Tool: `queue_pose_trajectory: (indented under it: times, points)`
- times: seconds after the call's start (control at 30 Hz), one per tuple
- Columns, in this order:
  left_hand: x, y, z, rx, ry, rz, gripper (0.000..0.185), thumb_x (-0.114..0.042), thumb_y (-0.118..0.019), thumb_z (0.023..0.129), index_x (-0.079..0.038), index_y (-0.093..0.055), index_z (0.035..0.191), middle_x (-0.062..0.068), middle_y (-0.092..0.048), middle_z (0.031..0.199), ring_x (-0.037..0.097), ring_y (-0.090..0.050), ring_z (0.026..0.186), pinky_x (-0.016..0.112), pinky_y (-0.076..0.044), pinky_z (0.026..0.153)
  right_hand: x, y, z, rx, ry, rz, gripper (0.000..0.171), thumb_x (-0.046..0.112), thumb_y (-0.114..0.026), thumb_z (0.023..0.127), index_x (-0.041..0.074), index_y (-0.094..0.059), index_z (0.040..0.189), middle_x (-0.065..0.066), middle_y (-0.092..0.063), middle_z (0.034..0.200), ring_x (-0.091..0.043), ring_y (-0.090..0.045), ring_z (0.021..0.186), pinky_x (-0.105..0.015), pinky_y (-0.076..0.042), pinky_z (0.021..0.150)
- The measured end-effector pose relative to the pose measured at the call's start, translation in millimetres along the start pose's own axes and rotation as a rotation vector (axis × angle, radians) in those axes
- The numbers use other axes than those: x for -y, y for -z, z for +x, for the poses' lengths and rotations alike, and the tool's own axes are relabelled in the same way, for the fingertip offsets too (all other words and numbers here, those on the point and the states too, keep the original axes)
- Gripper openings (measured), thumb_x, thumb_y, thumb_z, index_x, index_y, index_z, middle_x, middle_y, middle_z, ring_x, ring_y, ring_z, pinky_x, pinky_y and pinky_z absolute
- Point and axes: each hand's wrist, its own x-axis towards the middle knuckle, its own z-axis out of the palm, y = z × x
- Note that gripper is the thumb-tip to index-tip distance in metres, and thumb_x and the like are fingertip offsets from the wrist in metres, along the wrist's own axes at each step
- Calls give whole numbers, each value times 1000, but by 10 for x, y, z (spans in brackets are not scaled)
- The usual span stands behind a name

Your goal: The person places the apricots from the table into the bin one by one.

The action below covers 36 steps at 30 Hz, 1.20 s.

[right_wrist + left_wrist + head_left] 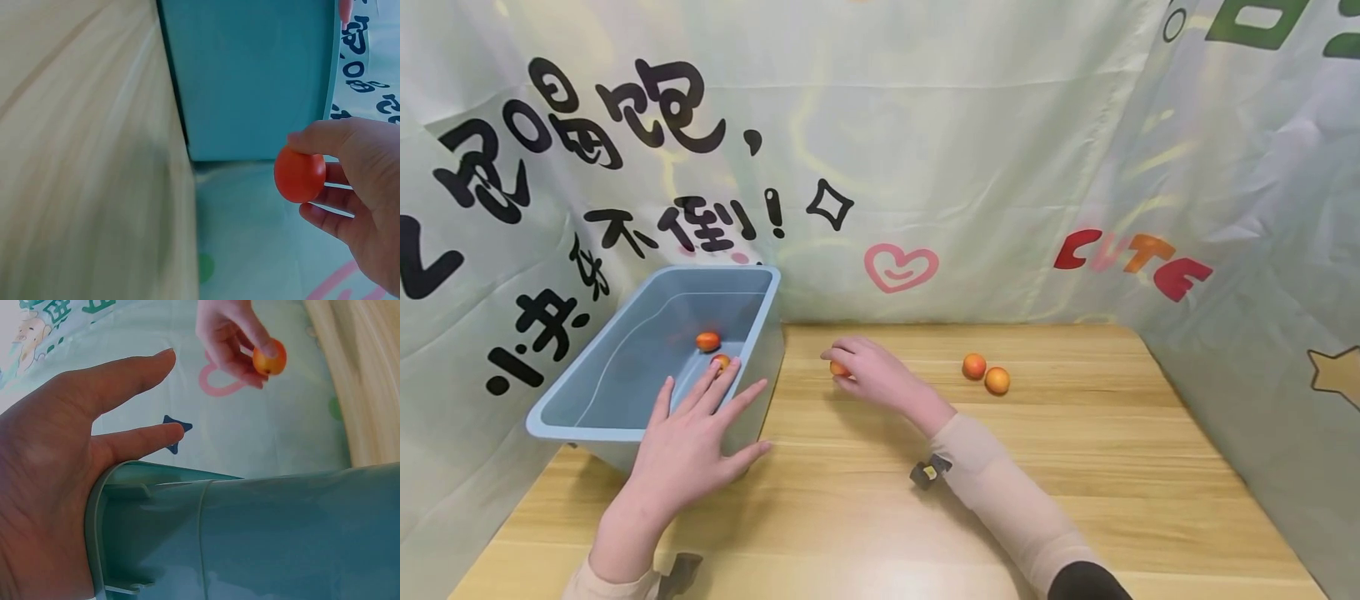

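Note:
My right hand [880, 375] pinches a small round orange fruit [299, 175] between thumb and fingers, above the table just right of the blue tub [587, 432]. In the left wrist view the same fruit [270, 357] shows a dark spot on its underside. My left hand [688, 446] lies over the tub's near right corner, fingers straight and spread, holding nothing. Inside the tub are two more orange fruits, one [707, 341] fully visible and the other [722, 362] partly hidden behind my left fingertips.
Farther right on the wooden table [1075, 467] lie two orange fruits [974, 366], [997, 381] side by side. A pale printed cloth [985, 167] hangs behind the table and along both sides. The tub stands at the table's back left, close to the cloth.

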Motion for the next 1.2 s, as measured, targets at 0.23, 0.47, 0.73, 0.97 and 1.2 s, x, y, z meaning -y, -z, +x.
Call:
queue_pose_trajectory:
  times: [0.23,0.47,0.73,0.97,1.2]
  points:
    - [2,10,2,-6,0,6,72,-62,-70,76,-32,-53,140,8,-41,154,31,-37,143,70,-19,110,72,72,197,38,-44,54,32,15,-69,89,9,-66,121,-6,-65,116,-22,-60,105,-32,-51,96]
    - [2,5,4,-16,-7,14,73,-61,-71,76,-31,-53,140,9,-43,153,31,-38,142,70,-20,110,119,153,418,2,-24,68,32,15,-68,90,10,-65,122,-6,-64,117,-21,-59,106,-30,-51,96]
    - [-1,10,3,3,-1,16,73,-64,-69,77,-33,-52,141,8,-41,154,31,-36,143,70,-19,110,219,271,656,-28,8,65,33,15,-67,91,11,-66,123,-5,-64,119,-19,-58,109,-25,-50,98]
    - [-5,6,6,9,-2,17,73,-63,-69,77,-32,-52,141,9,-41,155,31,-35,144,70,-18,111,296,302,847,-44,33,77,33,17,-65,93,11,-65,125,-5,-64,123,-19,-58,113,-24,-48,101]
    - [-6,7,3,-6,-11,21,74,-63,-70,76,-31,-53,140,9,-42,154,31,-36,144,71,-20,109,338,247,1028,-73,18,128,33,21,-66,93,12,-65,125,-4,-63,125,-18,-57,115,-22,-47,101]
